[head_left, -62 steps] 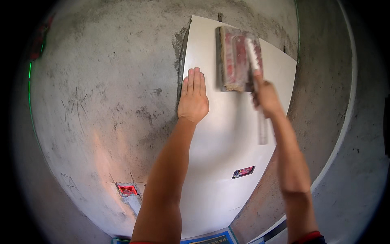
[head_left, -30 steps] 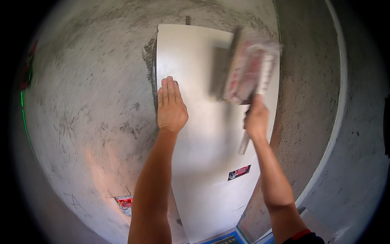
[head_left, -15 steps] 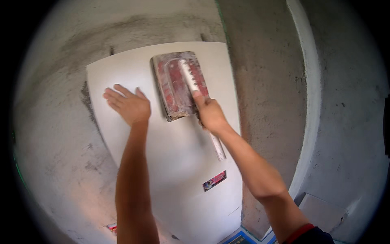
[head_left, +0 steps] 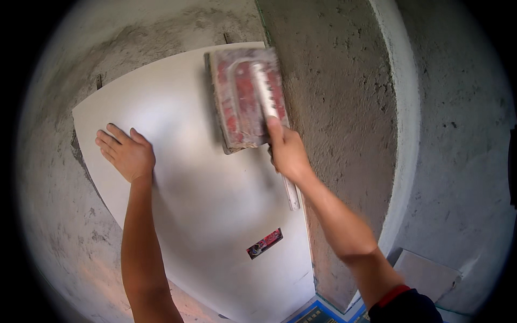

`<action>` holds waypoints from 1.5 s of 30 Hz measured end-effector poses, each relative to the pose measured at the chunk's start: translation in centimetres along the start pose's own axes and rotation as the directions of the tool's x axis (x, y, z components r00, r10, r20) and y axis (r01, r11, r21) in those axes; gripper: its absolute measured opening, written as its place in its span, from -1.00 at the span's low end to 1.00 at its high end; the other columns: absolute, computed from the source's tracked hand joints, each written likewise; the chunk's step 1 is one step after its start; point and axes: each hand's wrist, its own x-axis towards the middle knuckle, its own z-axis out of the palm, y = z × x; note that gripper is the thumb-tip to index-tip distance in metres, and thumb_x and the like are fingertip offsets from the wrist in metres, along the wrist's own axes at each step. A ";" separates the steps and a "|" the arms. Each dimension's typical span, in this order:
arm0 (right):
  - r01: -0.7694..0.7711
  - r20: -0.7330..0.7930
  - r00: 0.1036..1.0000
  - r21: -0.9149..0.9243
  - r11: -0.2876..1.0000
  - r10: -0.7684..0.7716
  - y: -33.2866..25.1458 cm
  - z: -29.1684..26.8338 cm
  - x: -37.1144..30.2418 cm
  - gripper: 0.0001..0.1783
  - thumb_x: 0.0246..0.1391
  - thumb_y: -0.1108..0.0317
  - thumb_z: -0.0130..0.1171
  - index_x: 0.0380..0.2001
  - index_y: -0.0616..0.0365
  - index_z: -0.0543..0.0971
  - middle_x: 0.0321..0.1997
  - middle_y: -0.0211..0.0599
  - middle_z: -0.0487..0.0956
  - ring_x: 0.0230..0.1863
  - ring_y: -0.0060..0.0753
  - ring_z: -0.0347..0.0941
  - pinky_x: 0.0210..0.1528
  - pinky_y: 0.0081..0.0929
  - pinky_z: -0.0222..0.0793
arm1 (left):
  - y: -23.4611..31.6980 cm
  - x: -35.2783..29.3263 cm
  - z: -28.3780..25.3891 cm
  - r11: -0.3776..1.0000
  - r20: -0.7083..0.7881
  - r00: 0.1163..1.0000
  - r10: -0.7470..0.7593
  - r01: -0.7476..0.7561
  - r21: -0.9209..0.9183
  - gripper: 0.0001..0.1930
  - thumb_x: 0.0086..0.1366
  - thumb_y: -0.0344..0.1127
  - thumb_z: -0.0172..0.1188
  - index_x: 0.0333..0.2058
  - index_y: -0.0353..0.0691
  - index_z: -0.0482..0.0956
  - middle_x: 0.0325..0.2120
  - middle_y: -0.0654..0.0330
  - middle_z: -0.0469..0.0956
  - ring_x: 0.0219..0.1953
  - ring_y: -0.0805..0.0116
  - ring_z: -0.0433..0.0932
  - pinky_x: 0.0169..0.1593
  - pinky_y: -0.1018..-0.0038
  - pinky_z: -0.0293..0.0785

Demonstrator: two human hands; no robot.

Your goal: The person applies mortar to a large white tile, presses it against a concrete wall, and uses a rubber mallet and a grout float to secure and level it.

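A large white tile (head_left: pixel 215 204) stands against the rough grey wall in front of me. My left hand (head_left: pixel 128 153) lies flat near its left edge, fingers stretched out and thumb apart. My right hand (head_left: pixel 291 153) is wrapped round the white handle of a tile-beating paddle (head_left: pixel 245 102). This paddle has a thick rectangular pad, red under grey smears, with worn edges. It covers the upper right of the tile and reaches its right edge. Whether the pad's face touches the tile is hidden. The handle's lower end (head_left: pixel 291 196) sticks out below my fist.
A slanted rectangular cut-out (head_left: pixel 264 243) low in the tile shows a red box with wires. Dark thin pieces (head_left: pixel 99 81) stick up at its top edge. To the right are a rough wall strip (head_left: pixel 344 134) and a pale corner band (head_left: pixel 406 124). A grey board (head_left: pixel 428 274) leans lower right.
The paddle has moved right across the tile to its right edge. My left hand stays flat near the left edge. The whole view has shifted, so the tile sits farther left.
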 end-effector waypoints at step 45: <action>-0.179 -0.018 0.983 0.143 0.973 0.183 21.3 -0.1 -14.3 -0.49 0.21 0.01 0.01 -0.47 0.33 0.53 -0.66 0.10 0.46 -0.56 0.14 0.48 -0.50 -0.21 0.37 | 14.1 -8.0 0.0 0.994 -0.019 0.994 0.107 -0.108 -0.018 -0.07 0.22 0.38 -0.27 0.16 -0.50 0.14 0.22 -0.31 0.03 0.29 -0.23 -0.08 0.28 -0.01 -0.22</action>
